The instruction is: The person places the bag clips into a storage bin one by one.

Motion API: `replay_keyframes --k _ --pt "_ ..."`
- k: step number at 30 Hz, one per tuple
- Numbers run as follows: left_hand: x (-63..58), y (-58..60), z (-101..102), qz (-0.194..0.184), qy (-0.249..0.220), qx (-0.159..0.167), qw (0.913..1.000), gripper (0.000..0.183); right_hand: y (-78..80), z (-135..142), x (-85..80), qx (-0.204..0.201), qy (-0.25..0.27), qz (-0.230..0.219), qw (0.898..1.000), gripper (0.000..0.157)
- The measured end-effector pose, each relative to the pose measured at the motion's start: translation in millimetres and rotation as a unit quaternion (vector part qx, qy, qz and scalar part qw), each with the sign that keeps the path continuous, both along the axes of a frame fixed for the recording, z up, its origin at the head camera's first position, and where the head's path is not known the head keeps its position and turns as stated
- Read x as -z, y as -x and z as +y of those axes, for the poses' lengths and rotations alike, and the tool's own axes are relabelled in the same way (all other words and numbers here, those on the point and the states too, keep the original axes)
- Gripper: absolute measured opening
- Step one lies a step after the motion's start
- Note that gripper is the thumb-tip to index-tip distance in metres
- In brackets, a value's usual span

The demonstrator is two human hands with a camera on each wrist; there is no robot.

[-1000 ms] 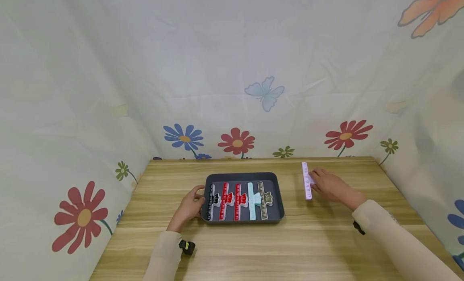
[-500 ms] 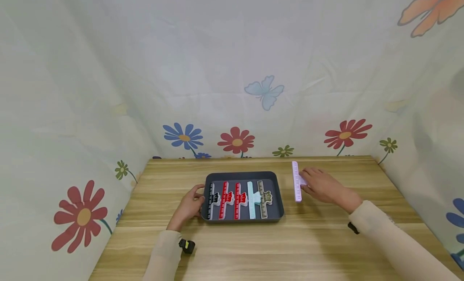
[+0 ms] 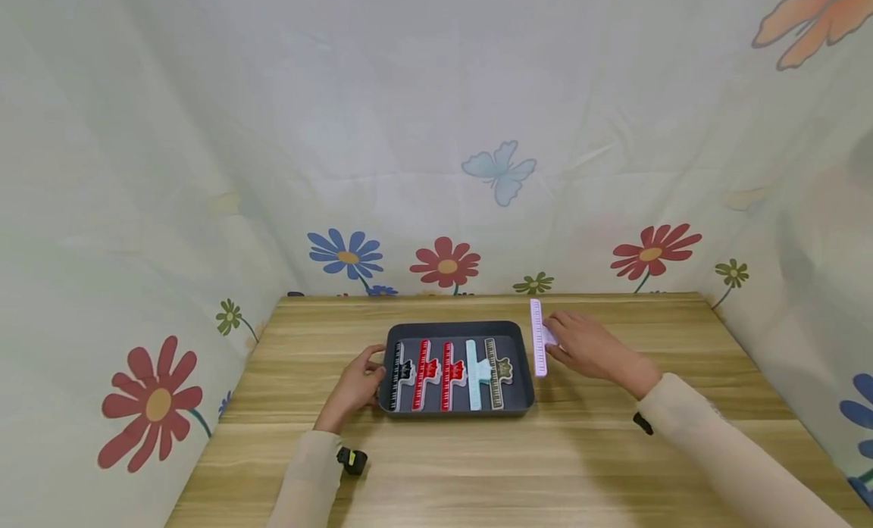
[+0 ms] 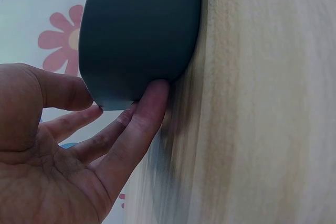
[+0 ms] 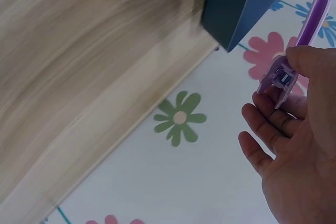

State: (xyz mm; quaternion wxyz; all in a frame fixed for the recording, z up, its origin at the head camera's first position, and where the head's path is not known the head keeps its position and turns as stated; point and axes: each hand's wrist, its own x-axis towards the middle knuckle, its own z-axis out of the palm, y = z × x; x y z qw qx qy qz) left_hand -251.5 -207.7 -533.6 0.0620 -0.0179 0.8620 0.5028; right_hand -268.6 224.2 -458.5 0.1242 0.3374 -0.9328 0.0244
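Observation:
In the head view, a dark grey rectangular tray [image 3: 457,414] lies on the wooden table. Inside it several long clips with piano-key patterns lie in a row: a black clip [image 3: 397,376], two red clips [image 3: 447,380], a pale blue clip [image 3: 474,376] and a dark bronze-toned clip [image 3: 494,376]. My left hand [image 3: 355,384] holds the tray's left end, thumb at the rim and fingers against the outer wall [image 4: 142,30]. Just off the tray's right side, my right hand [image 3: 589,348] pinches a purple clip [image 3: 538,338] by its handles. Its sprung handles [image 5: 281,80] show between thumb and fingers.
The wooden table [image 3: 464,475] extends in front of the tray and to both sides. Floral cloth [image 3: 382,134] hangs behind it and along the left and right sides. A black wrist device [image 3: 352,460] sits on the left forearm.
My right hand has moved left with the purple clip, bringing it from well right of the tray to close beside its right rim. The left hand and tray have stayed put.

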Motion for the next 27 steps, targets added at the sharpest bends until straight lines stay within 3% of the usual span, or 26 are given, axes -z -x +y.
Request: replay_keyframes --k 8,27 --pt "-2.5 -0.3 0 0.0 0.002 0.002 1.0 0.051 -4.0 -25 -1.7 0.004 -0.02 -0.027 0.999 0.049" --pt "-5.2 -1.1 2 0.002 0.002 0.004 1.0 0.05 -8.5 -84 11.2 0.004 -0.071 -0.064 0.995 0.052"
